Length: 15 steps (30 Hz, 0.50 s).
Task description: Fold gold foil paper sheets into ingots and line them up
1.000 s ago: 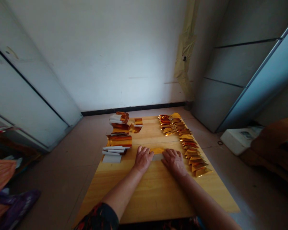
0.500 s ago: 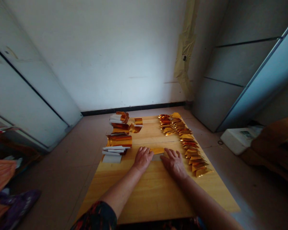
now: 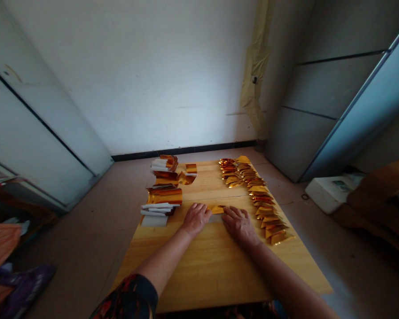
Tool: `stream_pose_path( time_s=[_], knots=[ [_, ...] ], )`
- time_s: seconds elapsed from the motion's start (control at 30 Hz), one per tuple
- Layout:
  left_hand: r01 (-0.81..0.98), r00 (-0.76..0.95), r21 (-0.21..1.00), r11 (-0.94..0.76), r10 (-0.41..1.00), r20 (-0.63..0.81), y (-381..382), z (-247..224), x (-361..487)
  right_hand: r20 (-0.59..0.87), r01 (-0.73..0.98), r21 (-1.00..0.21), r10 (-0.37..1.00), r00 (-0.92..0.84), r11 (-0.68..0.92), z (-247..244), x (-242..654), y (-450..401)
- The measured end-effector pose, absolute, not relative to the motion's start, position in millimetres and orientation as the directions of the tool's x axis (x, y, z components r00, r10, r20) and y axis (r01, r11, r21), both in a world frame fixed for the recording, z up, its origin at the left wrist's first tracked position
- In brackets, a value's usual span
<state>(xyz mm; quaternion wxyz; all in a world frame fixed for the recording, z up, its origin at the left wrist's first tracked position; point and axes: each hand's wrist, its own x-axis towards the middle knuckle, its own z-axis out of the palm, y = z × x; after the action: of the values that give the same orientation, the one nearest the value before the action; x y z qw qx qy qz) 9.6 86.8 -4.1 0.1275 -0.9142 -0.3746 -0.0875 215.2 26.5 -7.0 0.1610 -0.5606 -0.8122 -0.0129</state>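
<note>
My left hand (image 3: 195, 219) and my right hand (image 3: 239, 226) lie flat on the light wooden table (image 3: 219, 266), fingers toward each other. Between them is a small gold foil sheet (image 3: 216, 209) with a pale silvery strip (image 3: 215, 218) along its near side. Both hands touch its ends. To the right runs a long overlapping row of folded gold foil pieces (image 3: 262, 208). To the left are stacks of gold foil strips (image 3: 164, 195) and white-backed paper (image 3: 154, 220), with more foil pieces (image 3: 164, 164) farther back.
The table stands on a tiled floor near a white wall. A white box (image 3: 332, 193) and brown wooden furniture (image 3: 382, 204) sit at the right. Orange cloth (image 3: 0, 246) and a purple bag (image 3: 26, 288) lie at the lower left. Grey cabinets flank the table.
My left hand has shifted slightly left, and my right hand has settled lower, its fingers closer together. The gold foil sheet looks a little narrower between them.
</note>
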Motion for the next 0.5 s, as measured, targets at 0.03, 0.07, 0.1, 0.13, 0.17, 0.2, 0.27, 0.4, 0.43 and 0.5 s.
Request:
stream_pose_path(
  time_s=[0.03,0.07,0.1,0.13,0.17,0.2,0.27,0.4,0.43,0.5],
  knots=[
    [0.696,0.715,-0.176,-0.696,0.649,0.26,88.1,-4.6,8.6,0.275,0.915,-0.161,0.907,-0.319,0.371,-7.0,215.2,26.7],
    [0.684,0.727,-0.188,-0.705,0.635,0.261,89.5,-5.0,7.5,0.272,0.915,-0.162,0.908,-0.319,0.37,-6.9,215.1,26.9],
    [0.672,0.738,-0.203,-0.712,0.623,0.259,90.8,-5.4,6.6,0.27,0.914,-0.162,0.908,-0.321,0.372,-6.7,215.1,27.1],
    [0.661,0.749,-0.22,-0.717,0.612,0.255,92.0,-5.8,5.7,0.267,0.914,-0.161,0.908,-0.323,0.373,-6.2,215.1,27.2],
    [0.651,0.758,-0.237,-0.721,0.602,0.253,93.1,-6.1,5.0,0.264,0.914,-0.16,0.908,-0.325,0.374,-5.7,215.1,27.2],
    [0.644,0.765,-0.252,-0.723,0.594,0.251,93.9,-6.5,4.5,0.262,0.914,-0.159,0.908,-0.327,0.375,-5.1,215.0,27.3],
    [0.634,0.773,-0.272,-0.724,0.584,0.248,94.6,-6.9,4.3,0.257,0.914,-0.154,0.908,-0.331,0.376,-4.0,214.9,27.5],
    [0.627,0.779,-0.274,-0.73,0.576,0.247,94.6,-6.2,6.6,0.231,0.916,-0.148,0.914,-0.335,0.373,-2.0,214.4,28.4],
    [0.621,0.783,-0.269,-0.736,0.572,0.244,94.8,-5.7,7.6,0.222,0.917,-0.146,0.916,-0.335,0.37,-1.6,214.2,28.6],
    [0.601,0.799,-0.254,-0.758,0.56,0.22,95.8,-4.5,9.7,0.209,0.92,-0.141,0.919,-0.334,0.366,-1.1,213.9,28.8]
  ],
)
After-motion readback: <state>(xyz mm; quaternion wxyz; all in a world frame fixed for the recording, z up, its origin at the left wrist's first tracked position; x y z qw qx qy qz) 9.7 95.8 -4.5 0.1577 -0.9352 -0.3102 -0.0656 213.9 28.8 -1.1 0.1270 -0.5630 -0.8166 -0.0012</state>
